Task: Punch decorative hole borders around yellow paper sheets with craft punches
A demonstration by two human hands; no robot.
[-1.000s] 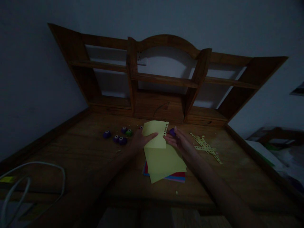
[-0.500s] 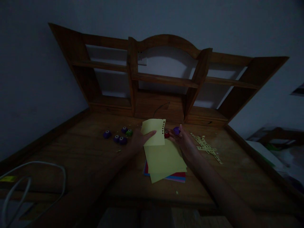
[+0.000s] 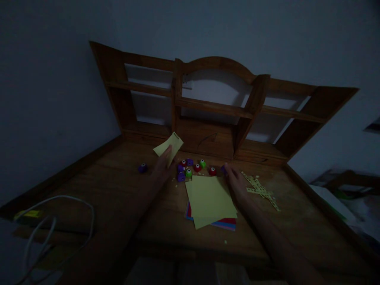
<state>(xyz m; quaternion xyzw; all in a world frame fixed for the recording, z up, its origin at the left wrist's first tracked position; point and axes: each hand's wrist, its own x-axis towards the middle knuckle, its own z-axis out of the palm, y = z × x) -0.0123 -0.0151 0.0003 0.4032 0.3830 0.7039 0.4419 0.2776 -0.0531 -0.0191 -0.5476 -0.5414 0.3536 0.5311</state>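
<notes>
The scene is dim. My left hand [image 3: 162, 166] pinches a small yellow paper piece [image 3: 169, 145] with punched holes and holds it up above the desk, left of the pile of small punches [image 3: 190, 168]. My right hand [image 3: 236, 183] rests on the desk at the right edge of the yellow sheet [image 3: 210, 198], its fingertips touching a purple punch [image 3: 223, 169]. The yellow sheet tops a stack of coloured paper [image 3: 222, 223]. Whether the right fingers grip the punch is unclear.
A lone purple punch [image 3: 143, 168] lies to the left. Punched yellow paper strips [image 3: 259, 190] lie to the right. A wooden shelf unit [image 3: 219, 107] stands at the back of the desk. White cables [image 3: 50, 221] lie near the front left edge.
My left hand has carried the yellow piece up and to the left, uncovering several punches. My right hand has lowered the purple punch to the desk. The camera shifted.
</notes>
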